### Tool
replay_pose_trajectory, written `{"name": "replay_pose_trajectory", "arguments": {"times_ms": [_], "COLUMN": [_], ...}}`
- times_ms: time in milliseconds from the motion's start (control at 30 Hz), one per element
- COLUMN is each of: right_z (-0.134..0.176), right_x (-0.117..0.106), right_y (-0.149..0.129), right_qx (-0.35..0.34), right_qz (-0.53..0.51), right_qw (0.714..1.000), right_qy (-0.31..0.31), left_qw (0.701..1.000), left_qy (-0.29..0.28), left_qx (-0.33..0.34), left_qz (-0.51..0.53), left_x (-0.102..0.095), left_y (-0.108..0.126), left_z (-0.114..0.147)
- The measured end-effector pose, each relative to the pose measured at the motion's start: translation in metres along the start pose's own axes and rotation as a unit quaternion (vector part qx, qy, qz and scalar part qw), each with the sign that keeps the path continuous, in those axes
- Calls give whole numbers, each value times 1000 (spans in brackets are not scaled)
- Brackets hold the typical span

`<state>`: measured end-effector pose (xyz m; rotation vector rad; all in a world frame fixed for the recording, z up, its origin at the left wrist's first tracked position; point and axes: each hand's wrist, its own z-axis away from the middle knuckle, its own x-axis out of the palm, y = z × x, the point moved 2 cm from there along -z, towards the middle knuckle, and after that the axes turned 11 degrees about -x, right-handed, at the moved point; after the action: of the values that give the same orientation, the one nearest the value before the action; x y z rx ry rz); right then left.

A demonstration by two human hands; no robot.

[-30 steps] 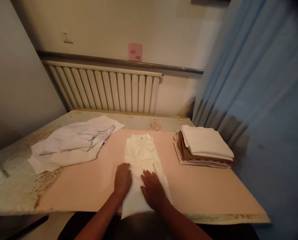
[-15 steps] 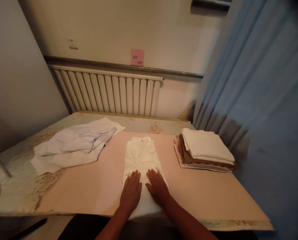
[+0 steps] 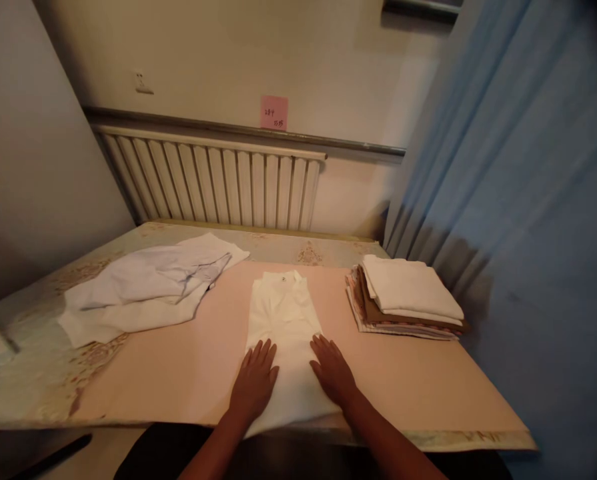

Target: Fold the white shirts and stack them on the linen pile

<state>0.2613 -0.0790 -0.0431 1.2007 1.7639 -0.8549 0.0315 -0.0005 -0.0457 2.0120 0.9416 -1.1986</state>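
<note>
A white shirt (image 3: pixel 285 313), its sides tucked into a narrow strip, lies lengthwise in front of me with its collar at the far end. Its lower end reaches the table's near edge. My left hand (image 3: pixel 255 380) rests flat on the left side of the shirt, fingers stretched out. On the opposite side my right hand (image 3: pixel 332 368) lies flat along the shirt's right edge, fingers extended. Neither hand grips the cloth. Under the shirt is a pink sheet (image 3: pixel 178 373).
Loose white and pale garments (image 3: pixel 148 280) lie in a heap at the left. To the right stands a stack of folded clothes (image 3: pixel 411 293), white on top and brown below. A blue curtain (image 3: pixel 518 267) borders the right side; a radiator (image 3: pixel 218 180) is behind the table.
My hands have moved apart, the right one outward to the shirt's right edge and the left one slightly to the left. The shirt's lower part looks flatter and wider.
</note>
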Motion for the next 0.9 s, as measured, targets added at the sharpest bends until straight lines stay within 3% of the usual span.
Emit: {"name": "replay_pose_trajectory", "arguments": {"times_ms": [233,433,733,900], "right_z": [21,54,95,93], "right_x": [-9,-30,-52,-49], "right_y": [2,-1,-10,-12], "right_qx": [-14,-5,5,-25], "right_qz": [-47,-107,-105,-71], "right_qw": [999,994,994,997], "right_qy": [-10,-35,-34,18], "left_qw": [999,995,976,982], "left_qy": [-19,-62,-148,-131], "left_qx": [35,58,136,127], "left_qz": [19,58,87,49], "left_x": [-5,-15,-64,-75], "left_y": [-16,-28,-42,-39], "left_z": [14,21,57,70]}}
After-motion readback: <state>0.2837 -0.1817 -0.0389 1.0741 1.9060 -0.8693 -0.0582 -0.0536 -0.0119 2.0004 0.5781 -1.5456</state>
